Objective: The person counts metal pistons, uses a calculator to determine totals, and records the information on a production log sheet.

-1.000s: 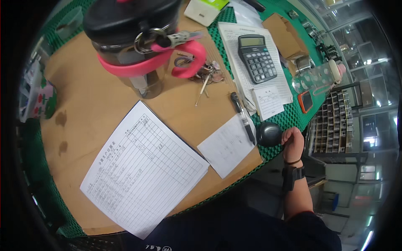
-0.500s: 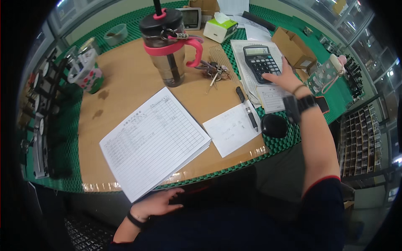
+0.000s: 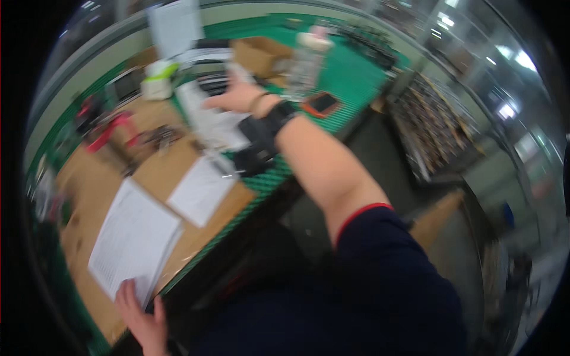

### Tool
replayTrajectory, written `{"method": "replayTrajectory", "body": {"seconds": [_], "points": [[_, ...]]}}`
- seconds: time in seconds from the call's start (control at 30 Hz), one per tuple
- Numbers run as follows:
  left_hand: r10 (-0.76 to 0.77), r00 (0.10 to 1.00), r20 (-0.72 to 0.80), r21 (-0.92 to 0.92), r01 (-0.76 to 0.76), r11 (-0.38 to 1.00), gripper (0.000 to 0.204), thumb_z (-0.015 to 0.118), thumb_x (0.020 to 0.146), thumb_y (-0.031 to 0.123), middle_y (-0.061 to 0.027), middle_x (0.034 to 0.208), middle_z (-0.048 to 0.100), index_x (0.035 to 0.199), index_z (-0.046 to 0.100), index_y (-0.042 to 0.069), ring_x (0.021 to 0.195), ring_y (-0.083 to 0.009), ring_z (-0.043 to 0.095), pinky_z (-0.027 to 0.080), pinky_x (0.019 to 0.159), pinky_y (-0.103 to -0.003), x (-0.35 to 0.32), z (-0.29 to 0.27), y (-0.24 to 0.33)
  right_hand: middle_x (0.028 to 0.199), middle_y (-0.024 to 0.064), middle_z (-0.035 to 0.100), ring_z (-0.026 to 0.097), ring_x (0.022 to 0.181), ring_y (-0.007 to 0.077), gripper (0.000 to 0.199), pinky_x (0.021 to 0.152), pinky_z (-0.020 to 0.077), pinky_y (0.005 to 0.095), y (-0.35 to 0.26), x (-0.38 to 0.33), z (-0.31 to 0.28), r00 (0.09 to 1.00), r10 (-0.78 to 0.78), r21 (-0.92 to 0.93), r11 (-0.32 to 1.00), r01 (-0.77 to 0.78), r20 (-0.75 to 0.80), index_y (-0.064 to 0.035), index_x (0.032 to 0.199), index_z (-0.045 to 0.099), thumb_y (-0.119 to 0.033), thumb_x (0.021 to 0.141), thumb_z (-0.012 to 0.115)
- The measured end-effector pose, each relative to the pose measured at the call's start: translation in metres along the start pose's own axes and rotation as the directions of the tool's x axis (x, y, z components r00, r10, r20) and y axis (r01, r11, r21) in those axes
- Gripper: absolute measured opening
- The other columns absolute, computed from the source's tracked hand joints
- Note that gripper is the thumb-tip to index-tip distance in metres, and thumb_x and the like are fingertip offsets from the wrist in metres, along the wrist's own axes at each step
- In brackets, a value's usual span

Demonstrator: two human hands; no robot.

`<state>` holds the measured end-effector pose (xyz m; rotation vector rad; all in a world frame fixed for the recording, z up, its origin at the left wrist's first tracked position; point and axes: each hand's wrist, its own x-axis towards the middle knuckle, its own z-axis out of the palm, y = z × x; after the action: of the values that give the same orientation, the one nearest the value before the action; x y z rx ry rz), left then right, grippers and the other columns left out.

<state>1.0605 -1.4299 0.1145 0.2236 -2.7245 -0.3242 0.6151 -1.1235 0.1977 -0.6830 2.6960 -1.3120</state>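
Our left hand (image 3: 139, 314) lies flat and open on the lower corner of the white printed form sheet (image 3: 133, 240) at lower left of the frame, pinning it to the brown desk (image 3: 178, 160). Our right hand (image 3: 237, 95), fingers open, reaches over blurred white papers (image 3: 211, 121) at upper centre, gripping nothing we can see.

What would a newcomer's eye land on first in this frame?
The right forearm, which sweeps up the middle of the picture with a black wrist strap, its right hand stretched over blurred white papers near the desk's far edge. Next, the large printed form at lower left, with the left hand on its near corner. A small white sheet lies between them on the brown desk.
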Motion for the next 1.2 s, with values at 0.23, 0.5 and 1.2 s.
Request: {"method": "replayTrajectory", "body": {"seconds": [0.23,0.5,1.2], "points": [[0.344,0.892,0.294,0.530,-0.452,0.717,0.055,0.053,0.100,0.043,-0.0208,0.145,0.051,0.144,0.050,0.009,0.131,-0.0398,0.051,0.041,0.110,-0.054,0.042,0.010,-0.052,0.100,0.0244,0.070,0.070,0.089,0.0366,0.130,0.081,0.0569,0.0377,-0.072,-0.151,0.034,0.962,-0.235,0.041,0.972,0.231,0.139,0.0056,0.153,0.018,-0.051,0.059,0.088],[0.009,0.886,0.464,0.289,-0.161,0.944,0.067,0.051,0.099,0.019,-0.0240,0.163,0.019,0.159,0.021,0.010,0.148,-0.0428,0.023,0.024,0.119,-0.053,0.090,-0.001,-0.115,0.126,0.0318,0.054,0.058,0.115,0.0421,0.129,0.098,0.0483,0.0424,-0.125,-0.208,0.124,0.883,-0.133,-0.124,0.970,0.209,0.450,0.0037,0.153,0.025,-0.057,0.057,0.085],[-0.341,0.875,0.345,0.381,0.201,0.902,0.061,0.047,0.103,0.034,-0.0300,0.147,0.044,0.148,0.036,-0.006,0.134,-0.0442,0.045,0.038,0.111,-0.044,0.073,-0.032,-0.224,0.128,0.0284,0.051,0.047,0.118,0.0373,0.116,0.088,0.0390,0.0463,-0.192,-0.217,0.259,0.916,-0.041,-0.510,0.820,0.259,0.398,-0.0006,0.157,0.023,-0.062,0.069,0.069]]}}
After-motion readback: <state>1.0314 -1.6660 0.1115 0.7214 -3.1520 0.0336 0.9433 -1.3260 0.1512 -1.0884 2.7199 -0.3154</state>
